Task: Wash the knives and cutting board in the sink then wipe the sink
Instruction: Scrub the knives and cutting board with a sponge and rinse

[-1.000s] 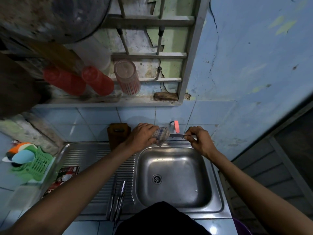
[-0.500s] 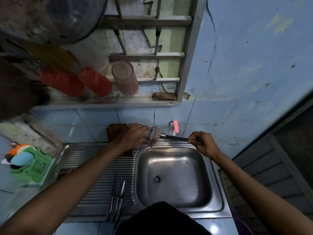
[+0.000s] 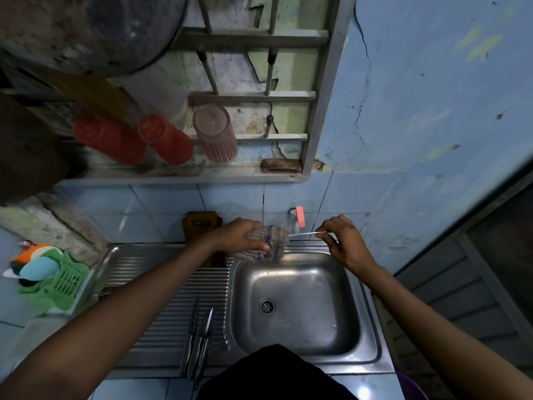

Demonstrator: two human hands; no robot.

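The step in hand looks like scrubbing a knife (image 3: 305, 234) with a cloth (image 3: 266, 245) under the tap (image 3: 298, 216), at the back edge of the sink (image 3: 366, 319) just above the frame's centre. To do it well, the cloth should stay folded over the blade's flat and slide along it, edge turned away from the palm.

The left hand (image 3: 240, 236) grips the bunched cloth around the blade. The right hand (image 3: 339, 241) pinches the knife's other end, just right of the cloth. More knives (image 3: 199, 339) lie on the ribbed drainer at lower centre; the cutting board (image 3: 202, 226) leans against the tiles behind the left wrist.
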